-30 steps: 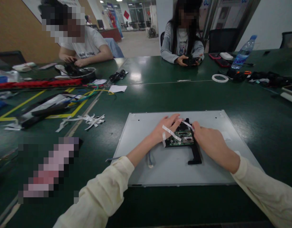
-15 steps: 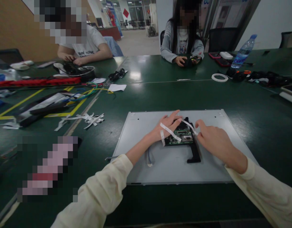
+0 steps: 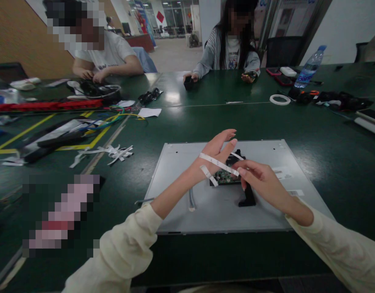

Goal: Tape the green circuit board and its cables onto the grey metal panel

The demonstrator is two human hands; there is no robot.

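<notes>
Two white tape strips cling to my left hand (image 3: 214, 151), which is raised with its fingers stretched out and holds nothing. My right hand (image 3: 262, 178) pinches the free end of the longer tape strip (image 3: 220, 163); its other end is on the back of the left hand. The shorter strip (image 3: 209, 176) hangs near the wrist. Under both hands, a green circuit board (image 3: 224, 177) with a black bracket (image 3: 247, 198) sits on a grey metal panel (image 3: 172, 173), partly hidden. Another white strip (image 3: 237, 156) shows behind the right fingers.
Loose white strips (image 3: 118, 154) and a grey cable (image 3: 191, 200) lie to the left. Across the green table (image 3: 199, 118) sit two people, one holding a small black object (image 3: 189, 83). A tape roll (image 3: 279, 99) and a water bottle (image 3: 311, 67) stand far right.
My left hand has lifted off the board with its tape strips. My right hand has moved left and taken the longer strip's end. The person opposite has spread their hands apart.
</notes>
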